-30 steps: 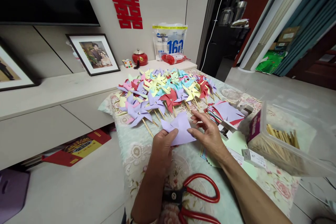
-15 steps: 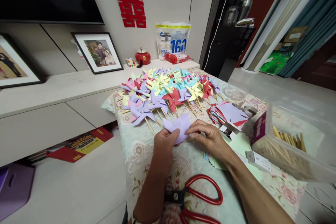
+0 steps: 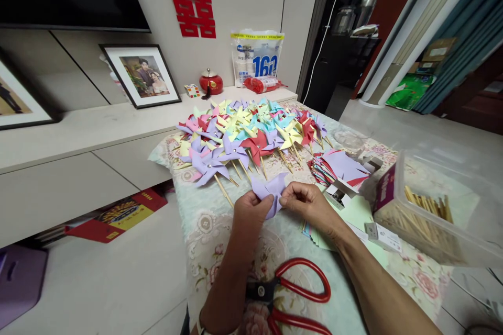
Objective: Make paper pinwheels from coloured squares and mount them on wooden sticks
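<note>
Both hands pinch one lilac paper square with its corners folded toward the middle, held just above the flowered tablecloth. My left hand grips its left side; my right hand presses the folded points at its centre. Beyond it lies a heap of finished paper pinwheels in several colours on wooden sticks.
A stack of cut coloured paper squares lies right of the hands. A clear plastic box of wooden sticks stands at far right. Red-handled scissors lie near the front edge. A low cabinet with framed photos runs along the left.
The flat lilac square has been folded: its corners were drawn in toward the centre, and both hands closed in around it and lifted it slightly.
</note>
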`<state>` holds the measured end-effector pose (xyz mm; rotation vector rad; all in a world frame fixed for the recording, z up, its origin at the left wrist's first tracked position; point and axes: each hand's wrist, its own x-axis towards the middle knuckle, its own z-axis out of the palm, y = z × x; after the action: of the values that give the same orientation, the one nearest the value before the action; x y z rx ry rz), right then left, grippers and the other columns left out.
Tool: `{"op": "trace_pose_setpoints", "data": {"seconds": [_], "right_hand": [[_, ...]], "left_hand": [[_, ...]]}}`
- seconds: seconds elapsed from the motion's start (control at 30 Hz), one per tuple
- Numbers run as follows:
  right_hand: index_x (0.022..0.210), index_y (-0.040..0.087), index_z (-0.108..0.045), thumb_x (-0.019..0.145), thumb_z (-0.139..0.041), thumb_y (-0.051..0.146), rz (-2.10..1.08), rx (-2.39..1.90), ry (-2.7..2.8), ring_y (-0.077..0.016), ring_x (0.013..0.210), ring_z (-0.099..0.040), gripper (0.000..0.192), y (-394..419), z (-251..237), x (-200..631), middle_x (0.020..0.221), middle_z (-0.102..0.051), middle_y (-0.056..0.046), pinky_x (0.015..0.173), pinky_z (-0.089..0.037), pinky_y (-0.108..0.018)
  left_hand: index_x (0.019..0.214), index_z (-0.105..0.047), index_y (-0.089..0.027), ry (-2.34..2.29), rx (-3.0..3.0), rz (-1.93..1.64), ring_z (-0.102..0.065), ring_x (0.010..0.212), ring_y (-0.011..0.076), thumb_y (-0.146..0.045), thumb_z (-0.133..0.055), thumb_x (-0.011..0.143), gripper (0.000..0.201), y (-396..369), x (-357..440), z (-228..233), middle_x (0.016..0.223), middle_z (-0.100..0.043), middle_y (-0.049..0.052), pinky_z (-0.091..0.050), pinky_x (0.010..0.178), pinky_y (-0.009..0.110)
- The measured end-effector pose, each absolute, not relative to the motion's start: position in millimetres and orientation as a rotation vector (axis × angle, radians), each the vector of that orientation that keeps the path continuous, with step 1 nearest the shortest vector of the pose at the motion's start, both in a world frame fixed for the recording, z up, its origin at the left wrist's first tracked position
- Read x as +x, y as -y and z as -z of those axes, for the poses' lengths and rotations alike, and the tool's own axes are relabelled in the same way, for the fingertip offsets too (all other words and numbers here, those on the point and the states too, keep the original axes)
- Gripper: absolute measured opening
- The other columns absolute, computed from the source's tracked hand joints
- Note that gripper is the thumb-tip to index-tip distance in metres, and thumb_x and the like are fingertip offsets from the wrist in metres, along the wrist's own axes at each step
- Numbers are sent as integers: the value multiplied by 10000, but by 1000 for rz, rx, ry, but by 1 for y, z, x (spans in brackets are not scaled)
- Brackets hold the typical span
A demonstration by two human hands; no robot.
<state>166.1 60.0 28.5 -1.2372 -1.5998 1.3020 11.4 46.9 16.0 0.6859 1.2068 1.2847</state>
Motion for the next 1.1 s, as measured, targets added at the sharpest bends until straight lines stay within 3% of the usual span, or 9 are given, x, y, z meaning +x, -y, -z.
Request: {"op": "trace_pose_setpoints", "data": {"seconds": [0.2,0.87,1.1], "right_hand": [[710,167,-619,785,-666,356,-1254,-1313,1617,-115,594,-418,208,-59,-28,164,640,-530,30,569,-320,-255],[651,194,-568,746,-631,298,-1148,-1397,1649,-111,554,-390,154,-58,-31,160,581,-479,48,525,-287,-238],[658,188,-570,758,-630,305,-1155,-1399,1648,-110,556,-394,165,-58,-31,159,589,-487,47,529,-294,-244]], "left_hand": [[812,-779,-122,-1182,692,-1261,-673,645,183,-266,-781,570,282,-47,13,-13,702,-761,36,-525,649,274],[735,-761,-121,-1196,713,-1252,-601,540,138,-250,-775,567,213,-45,13,-18,636,-725,22,-460,547,236],[764,-766,-117,-1194,719,-1241,-623,598,153,-266,-780,565,249,-45,14,-17,675,-741,37,-480,586,245]]}}
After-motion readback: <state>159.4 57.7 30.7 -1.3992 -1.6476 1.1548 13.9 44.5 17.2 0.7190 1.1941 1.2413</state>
